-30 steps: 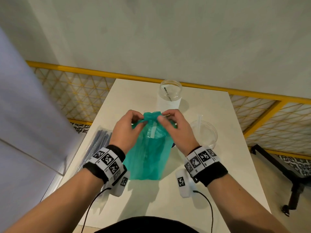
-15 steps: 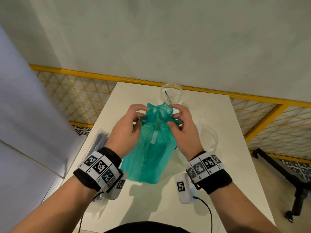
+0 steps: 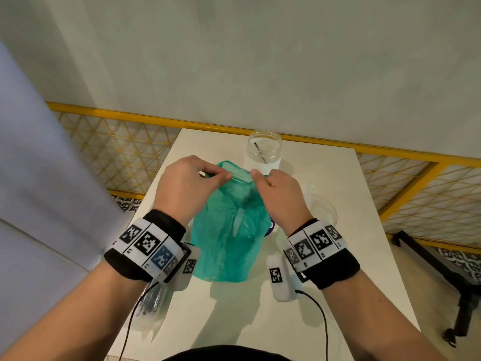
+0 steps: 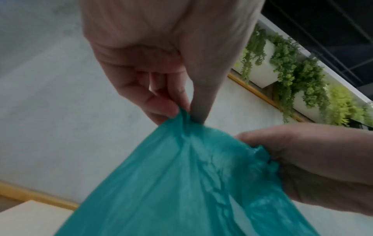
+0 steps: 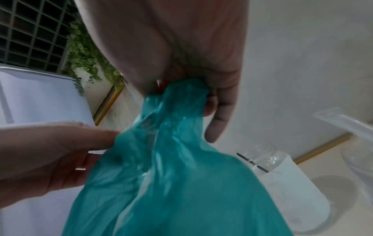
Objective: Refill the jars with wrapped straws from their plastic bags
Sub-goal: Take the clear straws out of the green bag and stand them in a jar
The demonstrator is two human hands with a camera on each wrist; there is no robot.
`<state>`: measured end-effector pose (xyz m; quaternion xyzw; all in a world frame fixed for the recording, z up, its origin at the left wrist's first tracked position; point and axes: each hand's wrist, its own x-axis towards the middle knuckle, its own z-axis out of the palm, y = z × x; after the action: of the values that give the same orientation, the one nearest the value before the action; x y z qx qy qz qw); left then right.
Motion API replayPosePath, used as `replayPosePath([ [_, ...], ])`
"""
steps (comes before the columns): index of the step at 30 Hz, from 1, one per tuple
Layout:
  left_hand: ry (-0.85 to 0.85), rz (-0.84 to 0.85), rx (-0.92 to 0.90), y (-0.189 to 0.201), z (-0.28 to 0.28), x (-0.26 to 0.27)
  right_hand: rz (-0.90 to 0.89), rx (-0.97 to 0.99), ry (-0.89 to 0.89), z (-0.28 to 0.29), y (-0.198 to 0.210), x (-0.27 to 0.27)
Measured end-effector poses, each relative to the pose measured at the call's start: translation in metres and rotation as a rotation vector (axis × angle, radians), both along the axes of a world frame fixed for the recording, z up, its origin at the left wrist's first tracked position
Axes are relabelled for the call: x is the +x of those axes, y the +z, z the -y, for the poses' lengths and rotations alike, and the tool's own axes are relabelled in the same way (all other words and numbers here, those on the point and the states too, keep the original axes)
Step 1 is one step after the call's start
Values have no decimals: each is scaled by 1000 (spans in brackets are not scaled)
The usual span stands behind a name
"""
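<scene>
Two hands: we pinch the teal bag's [image 3: 229, 230] top edge, left hand [image 3: 182, 188] and right hand [image 3: 279, 196] pulling it apart at frame centre.
Bag: stands on the tabletop [image 3: 234, 308].
Jar [image 3: 264, 152]: behind the bag, upper centre, one dark straw [image 3: 260, 152] inside.

Pinched teal bag [image 4: 181, 183] (two hands)
</scene>
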<state>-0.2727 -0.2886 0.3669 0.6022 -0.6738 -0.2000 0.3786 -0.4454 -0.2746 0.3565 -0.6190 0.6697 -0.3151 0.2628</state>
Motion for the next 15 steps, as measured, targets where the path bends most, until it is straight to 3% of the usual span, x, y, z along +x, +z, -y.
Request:
replayPosePath([
  [3,-99,137,16,-1,-4,4,-251,52,88,-3,0,-3],
  [5,-140,256,67,-3,-10,8,-303,185,163,-8,-6,-8],
  [9,-199,514,307,-19,-14,19,-134,425,247,-16,-14,-13],
  [15,-309,378,515,-33,-10,18,382,476,108,-6,-18,-5],
])
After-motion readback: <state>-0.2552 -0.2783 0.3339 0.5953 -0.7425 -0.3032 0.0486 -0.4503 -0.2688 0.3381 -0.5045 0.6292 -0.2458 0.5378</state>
